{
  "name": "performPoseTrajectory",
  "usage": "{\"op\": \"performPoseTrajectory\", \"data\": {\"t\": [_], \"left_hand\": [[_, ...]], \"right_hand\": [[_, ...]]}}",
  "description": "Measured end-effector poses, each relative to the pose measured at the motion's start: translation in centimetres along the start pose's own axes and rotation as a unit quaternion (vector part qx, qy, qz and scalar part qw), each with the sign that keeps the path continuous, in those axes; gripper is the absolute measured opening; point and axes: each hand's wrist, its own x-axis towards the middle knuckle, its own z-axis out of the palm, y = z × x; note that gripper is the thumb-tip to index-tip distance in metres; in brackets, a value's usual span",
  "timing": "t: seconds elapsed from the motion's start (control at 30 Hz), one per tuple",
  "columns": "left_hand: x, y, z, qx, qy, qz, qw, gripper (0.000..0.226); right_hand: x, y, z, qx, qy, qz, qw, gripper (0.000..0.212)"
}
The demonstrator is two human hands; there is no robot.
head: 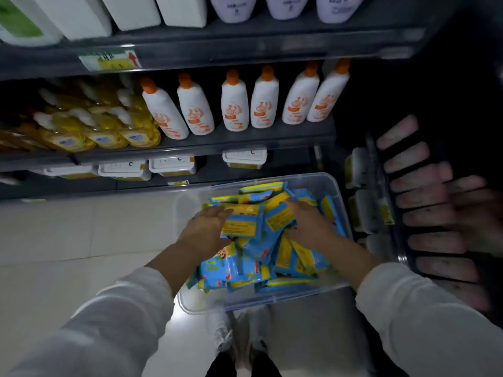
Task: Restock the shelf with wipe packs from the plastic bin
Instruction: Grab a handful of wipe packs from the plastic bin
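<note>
A clear plastic bin [321,183] stands on the floor below me, filled with several blue and yellow wipe packs [245,265]. Both my hands are down in the bin. My left hand [205,231] presses against the left side of a small stack of wipe packs [245,224]. My right hand [307,223] presses against the right side of the same stack, fingers over the packs. The stack sits squeezed between the two hands, on top of the pile. The dark shelf [217,148] rises just behind the bin.
White bottles with orange caps [234,104] and yellow pouches [109,129] fill the middle shelf. White tubs [171,165] sit on the low shelf behind the bin. A side rack at the right holds pink packs [424,191] and more tubs. Pale tiled floor [81,227] lies left.
</note>
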Motion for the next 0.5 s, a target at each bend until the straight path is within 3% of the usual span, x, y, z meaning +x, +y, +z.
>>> {"op": "performPoseTrajectory", "data": {"t": [0.2, 0.37, 0.5], "left_hand": [[3.2, -0.3, 3.3, 0.073, -0.031, 0.006, 0.997, 0.08], [5.0, -0.7, 5.6, 0.083, 0.035, 0.014, 0.996, 0.079], [5.5, -0.8, 6.8, 0.05, 0.06, 0.015, 0.997, 0.073]], "right_hand": [[2.7, 0.9, 2.8, -0.042, -0.013, -0.005, 0.999, 0.082], [4.3, 2.0, 4.6, -0.079, 0.017, -0.018, 0.997, 0.083], [4.8, 2.4, 5.7, -0.071, 0.035, -0.025, 0.997, 0.071]]}}
